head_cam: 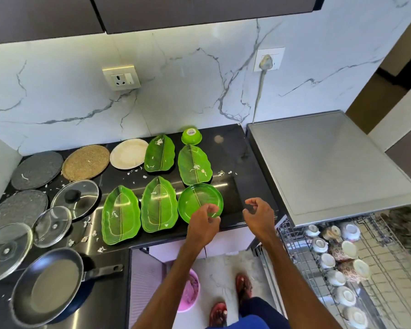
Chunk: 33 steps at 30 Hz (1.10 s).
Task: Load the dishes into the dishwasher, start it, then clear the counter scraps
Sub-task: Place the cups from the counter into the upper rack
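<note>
Head view: the left hand (203,225) curls over the near rim of the round green plate (197,198); I cannot tell whether it grips. The right hand (259,216), loosely curled and empty, hovers just beside the plate, near the dishwasher rack (384,245).

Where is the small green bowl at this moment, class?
In the head view, the small green bowl sits upside down at the back of the counter, by the wall, just behind the rear right leaf-shaped plate.
</note>
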Motion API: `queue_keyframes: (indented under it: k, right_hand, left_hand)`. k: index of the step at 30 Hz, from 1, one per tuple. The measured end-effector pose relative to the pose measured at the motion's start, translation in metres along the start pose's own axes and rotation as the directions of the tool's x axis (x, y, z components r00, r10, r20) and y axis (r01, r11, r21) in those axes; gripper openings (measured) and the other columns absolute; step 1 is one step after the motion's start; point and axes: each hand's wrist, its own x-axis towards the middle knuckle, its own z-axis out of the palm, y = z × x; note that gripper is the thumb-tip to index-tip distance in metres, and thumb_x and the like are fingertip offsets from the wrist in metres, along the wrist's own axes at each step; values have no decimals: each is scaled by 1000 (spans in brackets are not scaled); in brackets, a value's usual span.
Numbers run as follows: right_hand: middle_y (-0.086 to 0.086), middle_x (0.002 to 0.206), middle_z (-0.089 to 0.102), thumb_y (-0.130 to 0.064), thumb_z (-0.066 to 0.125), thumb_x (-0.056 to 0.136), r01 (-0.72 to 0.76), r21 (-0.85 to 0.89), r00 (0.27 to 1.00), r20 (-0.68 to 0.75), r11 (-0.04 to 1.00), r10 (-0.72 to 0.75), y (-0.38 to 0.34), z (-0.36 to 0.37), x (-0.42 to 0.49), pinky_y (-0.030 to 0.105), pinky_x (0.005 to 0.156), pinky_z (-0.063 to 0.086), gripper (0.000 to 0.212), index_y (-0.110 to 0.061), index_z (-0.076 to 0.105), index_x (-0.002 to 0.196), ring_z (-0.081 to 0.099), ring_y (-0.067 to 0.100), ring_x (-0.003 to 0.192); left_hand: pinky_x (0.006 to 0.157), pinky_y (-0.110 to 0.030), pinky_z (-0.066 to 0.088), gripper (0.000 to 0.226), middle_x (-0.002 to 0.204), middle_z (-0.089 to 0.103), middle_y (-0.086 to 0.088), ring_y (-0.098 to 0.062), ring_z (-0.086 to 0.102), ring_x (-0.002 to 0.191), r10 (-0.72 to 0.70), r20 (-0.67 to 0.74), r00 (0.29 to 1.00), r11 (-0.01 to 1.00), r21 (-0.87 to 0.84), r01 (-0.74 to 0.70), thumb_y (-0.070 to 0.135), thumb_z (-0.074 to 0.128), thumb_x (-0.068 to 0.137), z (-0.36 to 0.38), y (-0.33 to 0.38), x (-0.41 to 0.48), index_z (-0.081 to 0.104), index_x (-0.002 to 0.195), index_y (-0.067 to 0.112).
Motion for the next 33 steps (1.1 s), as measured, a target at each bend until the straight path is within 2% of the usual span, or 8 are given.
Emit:
queue_keyframes:
  k: [5, 10, 12, 14, 18, 21, 25, 33]
  right_hand:
    - [9, 115, 67, -15, 76, 81, -38, -56, 997, 65, 998, 42, 7, 11, 50, 38, 103, 45, 31, -15, 68, 111, 59, 27, 115]
    - [11, 123, 66, -15, 76, 82, -79, -77, 977, 194, 994, 92, 12, 18, 110, 32, 102, 45, 41, -8, 65, 121, 62, 26, 115]
    - [13, 131, 62, -16, 75, 83, -91, -102, 956, 270, 991, 115, 13, 24, 130, 33, 104, 46, 50, -6, 59, 129, 60, 27, 120]
    - [16, 148, 48, -18, 75, 85, -93, -148, 922, 361, 985, 141, 16, 31, 146, 35, 112, 41, 61, -2, 52, 139, 50, 29, 135]
    - [17, 167, 6, -28, 74, 87, -26, -305, 874, 455, 952, 170, 23, 47, 166, 36, 120, 27, 75, 0, 39, 147, 18, 30, 154]
    - [16, 168, -8, -36, 71, 90, 60, -384, 855, 496, 921, 151, 34, 59, 175, 41, 123, 23, 81, -1, 30, 151, 0, 32, 156]
    - [12, 168, -13, -41, 68, 91, 178, -471, 851, 514, 864, 105, 45, 69, 182, 51, 123, 22, 93, -10, 12, 159, -5, 33, 155]
    - [8, 168, -15, -37, 65, 93, 228, -491, 849, 523, 841, 75, 31, 86, 196, 57, 122, 14, 91, -23, 7, 162, -6, 33, 155]
  left_hand:
    - [75, -34, 58, 26, 102, 66, 13, -9, 66, 75, -44, -3, 999, 999, 22, 44, 13, 71, 81, 2, -11, 35, 65, 105, 19]
    - [78, -30, 54, 27, 104, 69, 10, -8, 64, 75, -71, -4, 997, 991, 111, 71, 17, 70, 82, 14, -3, 84, 65, 109, 17]
    - [79, -32, 54, 27, 105, 69, 9, -10, 65, 77, -74, 7, 997, 987, 145, 72, 19, 69, 82, 18, 1, 101, 64, 108, 20]
    - [80, -32, 53, 29, 106, 69, 7, -11, 64, 81, -77, 8, 997, 982, 174, 74, 20, 67, 81, 21, 4, 116, 63, 110, 21]
    - [89, -31, 49, 32, 112, 67, 2, -18, 62, 99, -94, 1, 996, 966, 242, 91, 18, 65, 80, 27, 2, 137, 63, 112, 17]
    - [96, -30, 43, 34, 116, 64, -3, -20, 57, 111, -104, 28, 994, 950, 298, 90, 13, 61, 81, 33, -6, 149, 61, 114, 14]
    - [98, -39, 45, 34, 118, 59, -5, -23, 54, 113, -92, -24, 995, 944, 315, 95, 11, 60, 81, 36, -14, 175, 59, 115, 14]
    - [93, -44, 47, 46, 124, 57, -11, -32, 52, 116, -60, -111, 992, 914, 394, 100, -1, 57, 79, 13, -13, 263, 55, 124, 9]
